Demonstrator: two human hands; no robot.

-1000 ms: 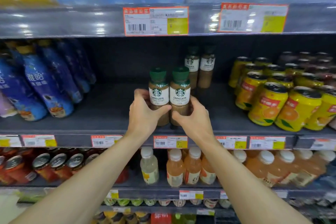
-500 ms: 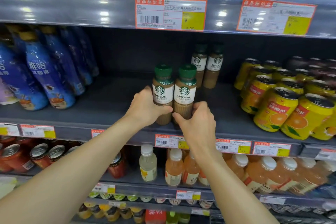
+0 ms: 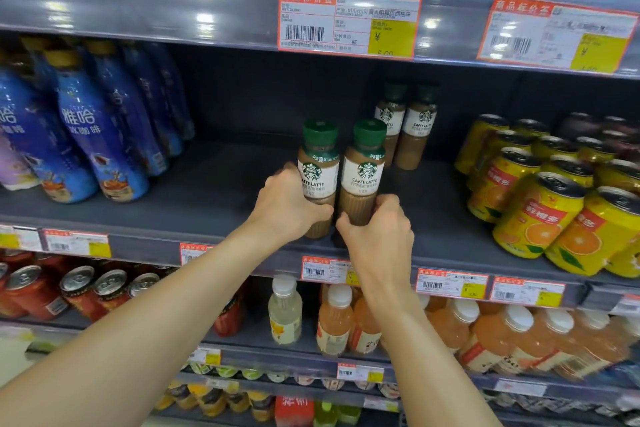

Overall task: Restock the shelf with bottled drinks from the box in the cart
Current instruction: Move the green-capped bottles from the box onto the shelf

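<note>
A dark shelf (image 3: 225, 184) ran across the middle of the frame. Blue bottles (image 3: 100, 135) leaned at the left, yellow cans (image 3: 540, 215) stood at the right. Mid-frame, the left hand (image 3: 287, 208) gripped one latte bottle (image 3: 318, 177); the right hand (image 3: 377, 232) gripped another bottle (image 3: 362, 177) just beside it. Two more lattes (image 3: 405, 125) stood behind.

- Two latte bottles (image 3: 341, 177): green caps, white labels, brown contents; upright, side by side, near the front of the dark shelf (image 3: 214, 191).
- Two identical bottles (image 3: 405, 125): upright, side by side, behind them to the right.
</note>
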